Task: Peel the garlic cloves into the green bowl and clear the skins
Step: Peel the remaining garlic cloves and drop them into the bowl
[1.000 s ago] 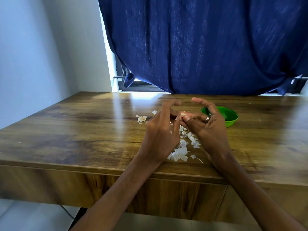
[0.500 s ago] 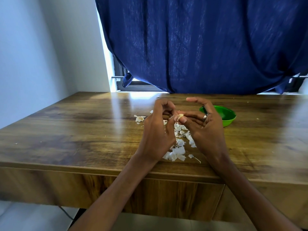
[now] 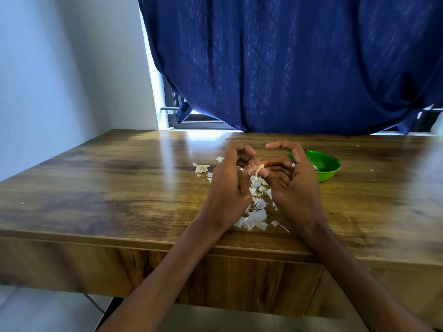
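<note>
Fingers of both the left hand (image 3: pixel 227 185) and right hand (image 3: pixel 291 185) curl narrowly, pinching one garlic cloves piece (image 3: pixel 259 167) between them. Skins (image 3: pixel 255 215) lie beneath; the green bowl (image 3: pixel 328 165) sits just beyond the right fingers.

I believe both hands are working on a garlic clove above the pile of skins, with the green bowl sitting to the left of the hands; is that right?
Nearly. The head view shows the left hand and right hand pinching a garlic clove above the skins, but the green bowl sits to the right of the hands, not the left.
</note>
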{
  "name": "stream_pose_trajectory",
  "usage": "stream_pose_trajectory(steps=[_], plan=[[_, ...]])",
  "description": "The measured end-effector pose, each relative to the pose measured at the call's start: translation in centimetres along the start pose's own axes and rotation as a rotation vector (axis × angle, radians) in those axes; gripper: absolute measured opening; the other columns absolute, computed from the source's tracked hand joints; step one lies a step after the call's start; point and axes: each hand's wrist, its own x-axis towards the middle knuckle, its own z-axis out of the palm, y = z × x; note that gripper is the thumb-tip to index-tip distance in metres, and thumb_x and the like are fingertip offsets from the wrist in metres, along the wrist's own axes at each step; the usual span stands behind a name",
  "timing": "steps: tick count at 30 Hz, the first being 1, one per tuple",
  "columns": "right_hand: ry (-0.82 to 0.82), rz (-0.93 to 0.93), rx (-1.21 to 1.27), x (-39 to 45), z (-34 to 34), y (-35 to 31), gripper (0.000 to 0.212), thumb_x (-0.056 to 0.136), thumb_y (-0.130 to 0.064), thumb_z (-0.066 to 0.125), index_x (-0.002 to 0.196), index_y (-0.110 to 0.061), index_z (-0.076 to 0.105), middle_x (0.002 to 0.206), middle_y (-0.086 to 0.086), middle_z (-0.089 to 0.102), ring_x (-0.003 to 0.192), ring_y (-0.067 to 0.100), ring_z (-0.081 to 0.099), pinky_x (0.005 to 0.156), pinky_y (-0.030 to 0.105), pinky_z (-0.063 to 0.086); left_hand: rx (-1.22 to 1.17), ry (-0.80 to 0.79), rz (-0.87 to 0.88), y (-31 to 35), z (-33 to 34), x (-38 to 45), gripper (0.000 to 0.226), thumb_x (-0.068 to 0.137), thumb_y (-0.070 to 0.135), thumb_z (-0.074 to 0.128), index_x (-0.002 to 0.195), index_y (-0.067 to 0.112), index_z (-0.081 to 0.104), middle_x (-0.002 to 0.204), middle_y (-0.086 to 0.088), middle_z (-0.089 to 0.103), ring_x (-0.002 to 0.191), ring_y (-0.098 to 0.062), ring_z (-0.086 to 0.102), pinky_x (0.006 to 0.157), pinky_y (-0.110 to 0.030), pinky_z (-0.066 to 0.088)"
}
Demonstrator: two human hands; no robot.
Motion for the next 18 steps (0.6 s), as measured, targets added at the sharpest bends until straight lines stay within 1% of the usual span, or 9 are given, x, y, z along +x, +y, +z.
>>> stream_pose_trajectory(steps=[3, 5, 7, 10, 12, 14, 16, 18], plan=[[0.021, -0.012, -0.001, -0.07, 0.03, -0.19, 0.045, 0.088, 0.008, 0.069, 0.122, -0.019, 0.055, 0.099, 0.003, 0.074, 0.096, 0.014, 0.073, 0.085, 0.029, 0.06, -0.035, 0.002, -0.069, -0.02, -0.18, -0.07, 0.029, 0.095, 0.007, 0.063, 0.12, 0.011, 0.05, 0.095, -0.004, 0.065, 0.09, -0.015, 0.066, 0.076, -0.038, 0.058], [0.023, -0.012, 0.014, -0.06, 0.02, -0.28, 0.044, 0.088, 0.008, 0.07, 0.121, -0.018, 0.055, 0.098, 0.004, 0.074, 0.095, 0.015, 0.074, 0.084, 0.028, 0.06, -0.041, 0.023, -0.111, 0.09, -0.27, -0.1, 0.035, 0.092, 0.013, 0.07, 0.123, 0.01, 0.052, 0.093, -0.002, 0.067, 0.09, -0.014, 0.067, 0.08, -0.041, 0.059], [0.016, -0.002, 0.024, -0.06, 0.05, -0.4, 0.044, 0.087, 0.007, 0.071, 0.121, -0.017, 0.055, 0.096, 0.003, 0.075, 0.091, 0.014, 0.075, 0.08, 0.026, 0.06, -0.005, 0.053, -0.115, 0.12, -0.38, -0.12, 0.04, 0.088, 0.012, 0.075, 0.123, 0.011, 0.053, 0.091, 0.001, 0.069, 0.089, -0.013, 0.069, 0.081, -0.042, 0.059], [0.012, 0.014, 0.042, -0.01, 0.01, -0.46, 0.042, 0.086, 0.008, 0.072, 0.118, -0.015, 0.055, 0.093, 0.003, 0.075, 0.088, 0.013, 0.076, 0.077, 0.023, 0.06, 0.029, 0.081, -0.106, 0.23, -0.49, -0.15, 0.047, 0.082, 0.009, 0.081, 0.12, 0.011, 0.053, 0.09, 0.0, 0.07, 0.087, -0.01, 0.07, 0.081, -0.036, 0.06], [0.007, 0.007, 0.027, 0.03, 0.02, -0.39, 0.041, 0.086, 0.008, 0.072, 0.116, -0.015, 0.055, 0.092, 0.003, 0.075, 0.088, 0.013, 0.076, 0.077, 0.023, 0.06, 0.037, 0.09, -0.105, 0.25, -0.5, -0.16, 0.05, 0.079, 0.008, 0.083, 0.118, 0.013, 0.052, 0.09, 0.0, 0.071, 0.086, -0.01, 0.071, 0.08, -0.032, 0.06], [0.006, -0.012, -0.001, 0.01, 0.11, -0.34, 0.04, 0.086, 0.007, 0.072, 0.116, -0.013, 0.055, 0.093, 0.003, 0.074, 0.09, 0.013, 0.075, 0.078, 0.023, 0.06, 0.042, 0.103, -0.1, 0.26, -0.53, -0.18, 0.051, 0.078, 0.008, 0.084, 0.117, 0.014, 0.051, 0.09, 0.0, 0.071, 0.086, -0.008, 0.071, 0.08, -0.028, 0.06], [0.016, -0.04, -0.038, -0.03, 0.21, -0.34, 0.039, 0.086, 0.008, 0.072, 0.115, -0.013, 0.056, 0.093, 0.001, 0.073, 0.091, 0.011, 0.074, 0.078, 0.02, 0.058, 0.039, 0.116, -0.094, 0.31, -0.56, -0.15, 0.051, 0.078, 0.012, 0.084, 0.117, 0.013, 0.051, 0.09, 0.001, 0.072, 0.084, -0.005, 0.071, 0.078, -0.023, 0.059], [0.025, -0.064, -0.064, -0.06, 0.23, -0.36, 0.038, 0.086, 0.008, 0.072, 0.113, -0.014, 0.056, 0.094, -0.002, 0.071, 0.091, 0.009, 0.073, 0.078, 0.018, 0.057, 0.043, 0.122, -0.082, 0.34, -0.51, -0.13, 0.051, 0.079, 0.011, 0.084, 0.116, 0.015, 0.05, 0.089, 0.002, 0.072, 0.083, -0.003, 0.07, 0.077, -0.02, 0.059]])
